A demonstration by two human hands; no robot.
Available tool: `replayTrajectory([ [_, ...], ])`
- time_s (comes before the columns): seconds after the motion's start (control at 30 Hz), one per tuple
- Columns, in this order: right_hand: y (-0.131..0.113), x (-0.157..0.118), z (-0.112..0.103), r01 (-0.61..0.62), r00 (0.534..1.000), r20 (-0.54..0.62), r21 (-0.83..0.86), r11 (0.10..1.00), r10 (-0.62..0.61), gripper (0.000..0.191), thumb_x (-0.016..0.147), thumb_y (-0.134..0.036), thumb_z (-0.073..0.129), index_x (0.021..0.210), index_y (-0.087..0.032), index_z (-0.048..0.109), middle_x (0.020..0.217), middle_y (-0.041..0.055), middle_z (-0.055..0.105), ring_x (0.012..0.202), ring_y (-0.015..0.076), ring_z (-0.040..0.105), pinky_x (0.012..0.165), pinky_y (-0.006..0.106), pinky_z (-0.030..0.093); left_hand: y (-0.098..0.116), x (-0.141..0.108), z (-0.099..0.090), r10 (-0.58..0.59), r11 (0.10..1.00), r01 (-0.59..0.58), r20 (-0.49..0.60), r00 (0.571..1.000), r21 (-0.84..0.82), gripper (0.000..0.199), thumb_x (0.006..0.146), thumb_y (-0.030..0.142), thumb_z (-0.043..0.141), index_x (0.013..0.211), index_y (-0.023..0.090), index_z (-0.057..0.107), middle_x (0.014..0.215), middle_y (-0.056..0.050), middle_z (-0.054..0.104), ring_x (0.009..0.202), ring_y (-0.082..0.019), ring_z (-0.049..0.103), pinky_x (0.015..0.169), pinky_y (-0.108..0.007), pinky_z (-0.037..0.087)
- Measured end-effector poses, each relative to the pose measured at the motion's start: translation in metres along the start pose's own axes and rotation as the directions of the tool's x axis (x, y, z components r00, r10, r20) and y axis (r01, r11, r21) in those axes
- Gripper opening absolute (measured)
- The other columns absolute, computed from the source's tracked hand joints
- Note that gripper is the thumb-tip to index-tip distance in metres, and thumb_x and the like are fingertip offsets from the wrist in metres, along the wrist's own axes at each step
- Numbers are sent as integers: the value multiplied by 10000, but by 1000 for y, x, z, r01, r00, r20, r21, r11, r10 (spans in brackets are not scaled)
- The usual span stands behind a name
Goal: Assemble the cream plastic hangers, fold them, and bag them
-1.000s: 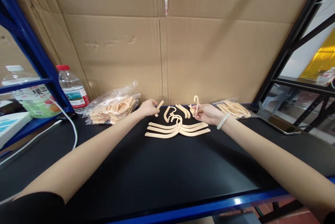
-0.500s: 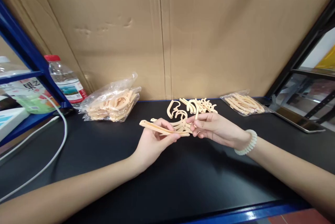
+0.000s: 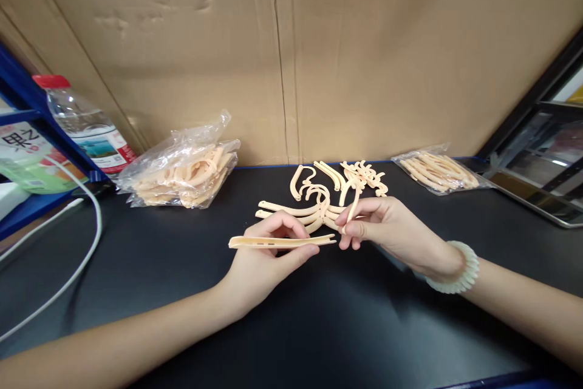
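My left hand [image 3: 268, 255] pinches a beige plastic hanger arm [image 3: 277, 243], held level with its slotted, hollow side towards me and its forked end pointing right. Close to that end, my right hand [image 3: 382, 228] grips a slim curved hanger piece [image 3: 353, 206] between thumb and fingers, tilted upright. The two pieces are near each other but appear apart. Just behind my hands lie several joined hangers [image 3: 291, 209] with hooks and arms, partly covered by my fingers.
Further back are loose hanger arms [image 3: 328, 174] and a pile of small hooks [image 3: 367, 175]. Bagged hanger parts lie left [image 3: 182, 176] and right [image 3: 439, 170]. A red-capped bottle [image 3: 93, 128] and white cable [image 3: 98, 225] are left; a flat tablet-like device [image 3: 537, 198] is right. Cardboard [image 3: 364, 55] stands behind.
My left hand has turned the hanger arm level, showing its slotted side. The right hand's curved piece has moved slightly right and tilted. The camera view has shifted a little.
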State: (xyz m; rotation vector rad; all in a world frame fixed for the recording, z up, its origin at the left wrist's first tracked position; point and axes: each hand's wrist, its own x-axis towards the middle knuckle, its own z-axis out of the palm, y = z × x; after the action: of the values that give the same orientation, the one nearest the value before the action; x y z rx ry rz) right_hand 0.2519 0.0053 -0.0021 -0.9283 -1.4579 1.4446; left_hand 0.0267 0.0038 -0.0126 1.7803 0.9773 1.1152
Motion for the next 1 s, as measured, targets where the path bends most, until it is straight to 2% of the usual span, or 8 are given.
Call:
replayTrajectory([
  [0.23,-5,-5,6,36,999,-22,-45,998,-37,144,766,-280,768,819,-155,722,759,44,708,641,140,676,563,232,518,2,0,0,-13,1000,13,0,1000,6,172,716,262,745,694,190,590,628,15,598,554,-123,527,490,-223,414],
  [0.4,-4,-7,6,89,996,-8,-85,992,-90,140,826,-299,719,877,-170,702,924,54,697,843,155,656,638,220,541,3,-1,0,-17,1000,17,10,1000,4,169,735,243,741,704,179,588,640,14,601,572,-118,535,509,-213,419],
  [0.57,-3,-9,10,33,992,118,-10,999,-32,148,900,-314,629,927,-174,668,1110,72,645,957,169,630,755,281,579,2,-3,0,42,999,-42,20,999,14,158,735,221,748,717,174,598,691,4,634,623,-129,582,569,-225,457],
  [0.7,-1,-10,13,-53,976,210,14,998,49,163,911,-314,616,927,-155,649,1018,72,676,910,164,669,759,284,585,4,-5,1,98,994,-100,53,994,35,140,757,226,738,730,164,616,684,-5,657,604,-126,595,566,-222,465],
  [1.0,4,-12,13,-160,963,231,61,985,142,214,895,-356,640,876,-152,578,895,73,712,862,199,721,776,323,587,6,-7,2,198,971,-211,118,973,112,131,784,203,727,725,152,623,709,-21,649,615,-128,593,560,-225,466],
])
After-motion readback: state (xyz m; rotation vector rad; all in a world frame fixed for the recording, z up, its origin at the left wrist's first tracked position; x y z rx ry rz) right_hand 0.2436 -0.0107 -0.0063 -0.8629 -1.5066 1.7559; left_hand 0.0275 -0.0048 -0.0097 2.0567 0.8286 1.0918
